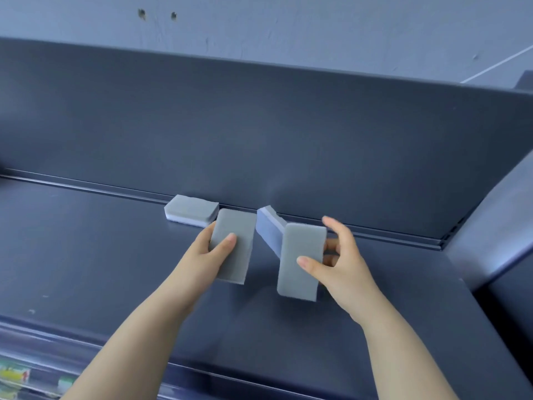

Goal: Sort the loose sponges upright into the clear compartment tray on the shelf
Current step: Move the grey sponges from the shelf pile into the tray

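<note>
Dark shelf (115, 255) below: your left hand (213, 249) grips a flat grey sponge (240, 238); your right hand (343, 264) pinches a second sponge (297, 284).

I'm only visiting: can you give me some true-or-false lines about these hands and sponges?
1. The left hand grips a grey sponge. True.
2. The right hand is empty. False: it pinches a second sponge.
3. A flat sponge lies on the shelf near its back wall. True.
4. The sponges are bright yellow. False: all are grey.
5. A tilted sponge stands between the two held ones, a little further back. True.
</note>
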Demonstrator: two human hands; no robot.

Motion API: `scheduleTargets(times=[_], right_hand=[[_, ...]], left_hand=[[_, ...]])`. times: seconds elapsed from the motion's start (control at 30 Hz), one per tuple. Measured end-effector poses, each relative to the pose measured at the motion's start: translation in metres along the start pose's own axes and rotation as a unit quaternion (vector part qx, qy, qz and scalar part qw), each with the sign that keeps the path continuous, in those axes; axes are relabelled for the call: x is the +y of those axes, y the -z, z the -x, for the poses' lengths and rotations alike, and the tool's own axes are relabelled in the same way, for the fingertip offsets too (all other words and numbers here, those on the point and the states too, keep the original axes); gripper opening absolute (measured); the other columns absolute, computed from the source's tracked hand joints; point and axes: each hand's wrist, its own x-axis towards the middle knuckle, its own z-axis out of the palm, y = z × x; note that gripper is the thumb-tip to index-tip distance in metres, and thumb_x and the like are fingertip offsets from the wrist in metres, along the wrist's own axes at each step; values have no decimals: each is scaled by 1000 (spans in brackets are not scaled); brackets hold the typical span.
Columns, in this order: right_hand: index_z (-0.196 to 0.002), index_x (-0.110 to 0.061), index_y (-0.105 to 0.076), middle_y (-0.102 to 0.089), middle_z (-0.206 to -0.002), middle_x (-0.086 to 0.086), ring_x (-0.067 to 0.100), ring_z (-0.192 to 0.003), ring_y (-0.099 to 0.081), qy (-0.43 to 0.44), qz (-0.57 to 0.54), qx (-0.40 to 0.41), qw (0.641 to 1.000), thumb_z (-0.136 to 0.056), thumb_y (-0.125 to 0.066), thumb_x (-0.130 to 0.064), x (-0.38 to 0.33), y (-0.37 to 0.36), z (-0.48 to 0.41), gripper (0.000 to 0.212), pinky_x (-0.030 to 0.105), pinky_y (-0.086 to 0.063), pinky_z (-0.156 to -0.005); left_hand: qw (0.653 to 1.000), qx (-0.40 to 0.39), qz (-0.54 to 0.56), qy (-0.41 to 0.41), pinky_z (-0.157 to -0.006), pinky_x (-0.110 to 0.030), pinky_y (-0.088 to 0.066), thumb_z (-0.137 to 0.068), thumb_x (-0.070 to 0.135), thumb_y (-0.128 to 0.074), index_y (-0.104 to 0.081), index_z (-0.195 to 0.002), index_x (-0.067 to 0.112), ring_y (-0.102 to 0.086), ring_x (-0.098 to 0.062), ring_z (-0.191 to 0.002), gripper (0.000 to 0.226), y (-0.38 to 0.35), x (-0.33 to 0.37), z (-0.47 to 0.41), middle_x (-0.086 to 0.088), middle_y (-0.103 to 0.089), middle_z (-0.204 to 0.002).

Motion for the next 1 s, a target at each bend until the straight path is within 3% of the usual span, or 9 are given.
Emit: scheduleTargets(times=[0.07, 0.23, 0.37, 0.47, 0.57, 0.8, 0.87, 0.93, 1.0], right_hand=[[-126, -52, -33, -56, -110, -14, 3, -95, -60, 4, -81, 7, 997, -79, -71, -16, 1, 3, 1, 70, 31, -55, -76], [-116, -42, -44, -57, -116, -6, 6, -96, -62, 7, -153, 3, 988, -82, -67, -10, 3, 8, 3, 52, 30, -56, -68], [-117, -54, -39, -58, -113, -19, -1, -98, -59, 20, -82, -3, 996, -79, -70, -19, 5, 11, 10, 60, 30, -54, -81], [-123, -55, -37, -55, -112, -26, -7, -94, -57, 27, -6, -33, 999, -79, -71, -22, 2, 9, 16, 64, 17, -47, -77], [-121, -57, -37, -53, -112, -28, -3, -93, -58, 34, 52, -54, 997, -79, -70, -24, 1, 3, 18, 62, 15, -47, -74], [-91, -36, -41, -53, -91, -12, 3, -72, -52, 45, 101, 23, 994, -75, -69, -23, 4, -7, 22, 35, 13, -43, -55], [-90, -33, -39, -53, -91, -8, 9, -77, -55, 16, 39, 66, 997, -76, -69, -21, 2, -10, 22, 36, 23, -49, -63], [-96, -34, -43, -55, -100, -6, 16, -92, -60, 14, -114, 75, 991, -78, -69, -17, -3, -18, 21, 36, 36, -55, -76], [-107, -30, -45, -59, -108, -7, 15, -101, -63, 29, -272, 56, 960, -85, -62, -6, -13, -38, 21, 37, 38, -55, -80]], left_hand=[[999, -17, 29, -3, -83, -23, -44, -91, 34, -57, -47, -126, 42, -60, 3, -100, 37, -2, 4, 4, 21, -64, -112], [996, -36, 76, 9, -80, -30, -47, -69, 33, -68, -54, -119, 31, -62, -12, -102, 51, -4, 6, 9, 5, -65, -113], [996, -25, 79, -17, -89, -32, -45, -66, 21, -68, -47, -122, 29, -61, -13, -107, 60, -8, 5, 11, 5, -67, -110], [997, -49, 37, -38, -85, -27, -45, -67, 18, -66, -40, -122, 48, -61, -10, -102, 68, -10, 5, 14, 7, -66, -108], [994, -78, -39, -64, -82, -25, -49, -70, 17, -64, -40, -120, 60, -60, -6, -99, 70, -11, 6, 18, 17, -61, -103], [992, 44, -83, -90, -72, -20, -47, -76, 20, -74, -55, -98, 41, -60, -5, -81, 36, 1, 10, 17, 9, -66, -92], [991, 79, -68, -85, -70, -21, -44, -77, 20, -74, -55, -99, 36, -58, -7, -76, 33, 13, 12, 16, 6, -66, -91], [990, 93, -64, -81, -71, -23, -44, -77, 20, -74, -54, -100, 34, -57, -9, -76, 34, 29, 13, 17, 4, -65, -93], [991, 84, -67, -74, -73, -25, -46, -77, 20, -74, -55, -101, 36, -59, -10, -76, 35, 43, 13, 20, 2, -66, -93]])
